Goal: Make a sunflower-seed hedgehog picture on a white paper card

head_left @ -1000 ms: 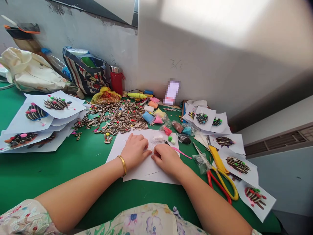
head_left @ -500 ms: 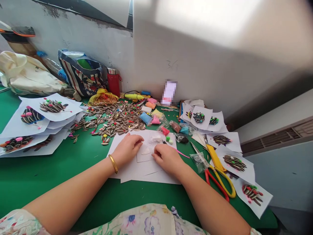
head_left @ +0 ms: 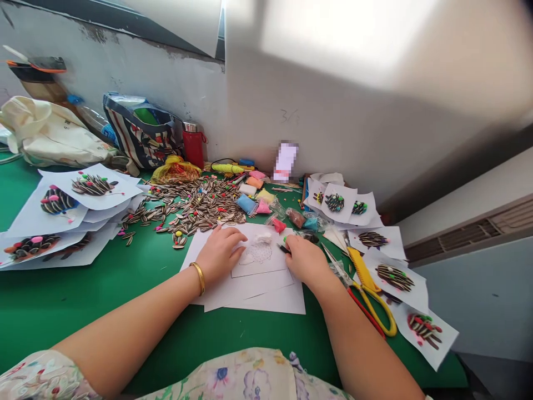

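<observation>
While the sheet with the dotted drawing (head_left: 258, 254) lies on loose white paper (head_left: 266, 300) between my hands, a white lump (head_left: 263, 239) sits over the drawing's upper part. My left grip (head_left: 220, 253) is open on the paper at its left, fingers and thumb spread apart, palm down. My right grip (head_left: 307, 260) has its fingers curled at the right edge, by a black-tipped tool (head_left: 283, 249); I cannot tell whether they pinch it. Farther out on the green counter (head_left: 158, 316), striped seeds (head_left: 208, 203) (quite a heap, dotted with coloured bits) spread beyond my left grip. Coloured packets (head_left: 247, 204) lie next to them, scissors (head_left: 345, 275) to the right, and seed-covered pictures (head_left: 94, 186) at both sides.
</observation>
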The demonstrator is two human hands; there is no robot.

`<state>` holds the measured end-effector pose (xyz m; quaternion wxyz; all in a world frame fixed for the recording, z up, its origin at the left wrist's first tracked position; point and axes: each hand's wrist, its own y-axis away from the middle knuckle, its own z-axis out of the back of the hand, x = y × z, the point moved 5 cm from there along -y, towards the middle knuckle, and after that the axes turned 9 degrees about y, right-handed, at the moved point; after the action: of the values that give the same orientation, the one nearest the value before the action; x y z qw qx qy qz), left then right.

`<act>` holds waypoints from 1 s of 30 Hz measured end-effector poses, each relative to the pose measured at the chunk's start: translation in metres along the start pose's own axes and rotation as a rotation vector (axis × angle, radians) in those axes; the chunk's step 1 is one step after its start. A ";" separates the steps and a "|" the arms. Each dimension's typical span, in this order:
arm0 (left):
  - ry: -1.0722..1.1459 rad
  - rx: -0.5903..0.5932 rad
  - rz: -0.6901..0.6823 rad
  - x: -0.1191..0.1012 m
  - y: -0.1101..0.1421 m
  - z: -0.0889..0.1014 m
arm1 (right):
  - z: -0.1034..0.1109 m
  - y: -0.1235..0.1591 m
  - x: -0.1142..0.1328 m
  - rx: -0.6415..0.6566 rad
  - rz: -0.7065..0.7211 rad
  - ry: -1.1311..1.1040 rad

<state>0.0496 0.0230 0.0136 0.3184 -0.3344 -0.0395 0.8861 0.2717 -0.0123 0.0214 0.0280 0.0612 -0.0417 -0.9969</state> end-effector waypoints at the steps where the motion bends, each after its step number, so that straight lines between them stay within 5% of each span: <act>1: -0.004 -0.012 -0.013 -0.001 -0.001 0.000 | 0.001 0.002 -0.002 0.028 0.015 -0.013; 6: -0.028 -0.018 -0.033 -0.010 -0.006 -0.003 | 0.010 0.007 -0.014 0.088 0.009 -0.136; 13: -0.117 0.115 -0.082 -0.032 -0.031 -0.012 | 0.015 0.000 -0.037 -0.142 -0.114 -0.112; 18: -0.167 0.178 -0.101 -0.025 -0.052 -0.023 | 0.009 -0.002 -0.046 -0.116 -0.121 -0.079; 25: -0.186 0.017 -0.092 -0.008 -0.066 -0.009 | 0.003 -0.006 -0.048 -0.087 -0.147 -0.084; 30: -0.157 -0.071 -0.073 -0.015 -0.052 0.002 | 0.000 -0.011 -0.048 -0.071 -0.185 -0.085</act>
<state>0.0850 0.0551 0.0382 0.3345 -0.2731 -0.1081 0.8954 0.3190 0.0012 0.0264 -0.0637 0.0215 -0.0018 -0.9977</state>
